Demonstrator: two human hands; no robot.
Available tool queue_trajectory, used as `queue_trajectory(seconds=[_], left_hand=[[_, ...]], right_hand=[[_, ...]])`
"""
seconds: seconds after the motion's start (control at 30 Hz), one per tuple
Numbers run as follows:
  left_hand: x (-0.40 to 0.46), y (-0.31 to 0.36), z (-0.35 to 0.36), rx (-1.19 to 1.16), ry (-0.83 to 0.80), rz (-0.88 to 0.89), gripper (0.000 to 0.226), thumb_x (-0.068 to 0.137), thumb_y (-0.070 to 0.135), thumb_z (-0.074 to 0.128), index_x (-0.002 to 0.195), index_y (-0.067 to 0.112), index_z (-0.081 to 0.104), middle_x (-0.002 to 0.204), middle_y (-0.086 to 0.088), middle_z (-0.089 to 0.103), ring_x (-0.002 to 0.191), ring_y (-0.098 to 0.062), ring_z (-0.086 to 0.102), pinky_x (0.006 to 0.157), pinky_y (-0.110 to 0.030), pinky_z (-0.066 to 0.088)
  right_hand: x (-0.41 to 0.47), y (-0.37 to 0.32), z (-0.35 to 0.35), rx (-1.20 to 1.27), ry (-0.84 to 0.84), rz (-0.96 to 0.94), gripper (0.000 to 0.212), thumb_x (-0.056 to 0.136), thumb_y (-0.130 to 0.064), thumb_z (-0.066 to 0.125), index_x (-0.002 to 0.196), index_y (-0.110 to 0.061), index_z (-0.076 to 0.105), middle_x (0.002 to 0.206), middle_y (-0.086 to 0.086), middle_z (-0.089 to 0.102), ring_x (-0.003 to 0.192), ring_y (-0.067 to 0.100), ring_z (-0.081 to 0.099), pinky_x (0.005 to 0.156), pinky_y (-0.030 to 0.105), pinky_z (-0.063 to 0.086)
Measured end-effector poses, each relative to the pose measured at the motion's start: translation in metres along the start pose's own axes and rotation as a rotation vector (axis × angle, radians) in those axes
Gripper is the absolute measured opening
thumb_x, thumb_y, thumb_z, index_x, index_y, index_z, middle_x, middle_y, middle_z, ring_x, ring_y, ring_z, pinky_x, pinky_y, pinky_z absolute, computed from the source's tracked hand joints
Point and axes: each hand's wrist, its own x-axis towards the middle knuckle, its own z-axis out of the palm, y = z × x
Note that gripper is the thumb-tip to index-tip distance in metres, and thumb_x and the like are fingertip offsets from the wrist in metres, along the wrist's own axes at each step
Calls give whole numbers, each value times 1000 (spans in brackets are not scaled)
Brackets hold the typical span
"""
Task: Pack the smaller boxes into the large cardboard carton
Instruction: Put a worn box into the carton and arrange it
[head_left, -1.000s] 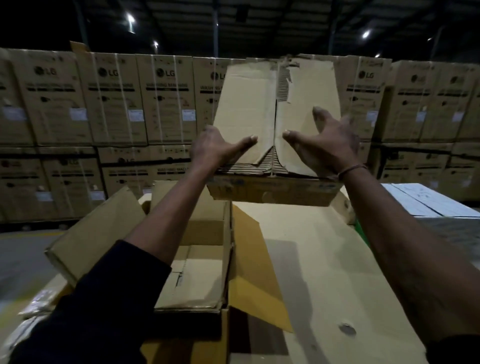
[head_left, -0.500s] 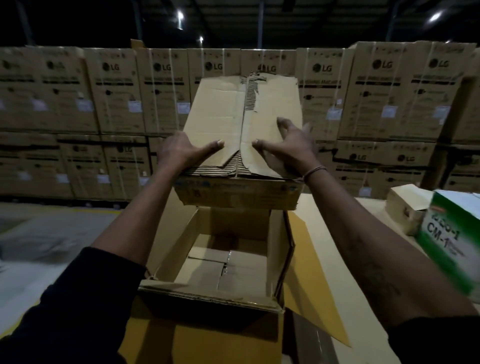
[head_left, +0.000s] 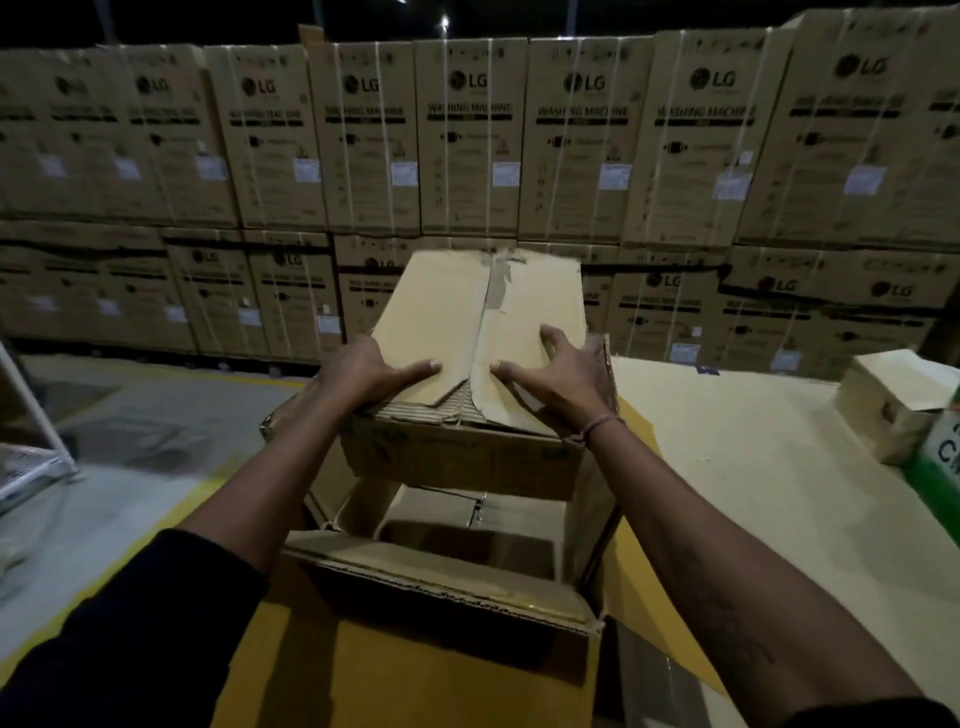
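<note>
Small box plain brown corrugated, top flaps torn along the seam (liner peeled), held over the open carton, left hand and right hand gripping its sides, thumbs on flaps.

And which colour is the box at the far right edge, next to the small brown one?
Green with white lettering, on the green box; only the head view shows it, cut off by the frame edge.

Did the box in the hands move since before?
Yes. The small box has come down toward the open carton. Earlier it hung clear above the rim; now its far end sits at the opening, held by the left hand and right hand.
</note>
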Motion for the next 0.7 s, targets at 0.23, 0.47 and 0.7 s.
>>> queue_trajectory(seconds=[0.23, 0.47, 0.7], left_hand=[[10, -32, 67, 41, -316, 106, 110, 63, 90, 67, 145, 20, 50, 138, -6, 62, 119, -27, 59, 95, -44, 54], [33, -69, 121, 41, -582, 101, 104, 61, 83, 75, 135, 12, 57, 131, -9, 65, 112, -26, 62, 92, -41, 55], [26, -99, 169, 234, -760, 75, 126, 65, 88, 67, 148, -2, 38, 141, -17, 55, 118, -29, 60, 87, -33, 53]], right_hand=[[-25, 59, 72, 31, -110, 234, 115, 63, -88, 69, 157, -29, 37, 157, 13, 37, 139, 38, 43, 114, 52, 41], [-35, 83, 116, -18, -204, 395, 120, 59, -91, 68, 159, -36, 30, 159, 13, 18, 145, 40, 32, 120, 55, 31], [-46, 108, 150, -192, -449, 516, 137, 56, -92, 71, 164, -42, 3, 168, 16, -14, 156, 46, -1, 123, 60, 18]])
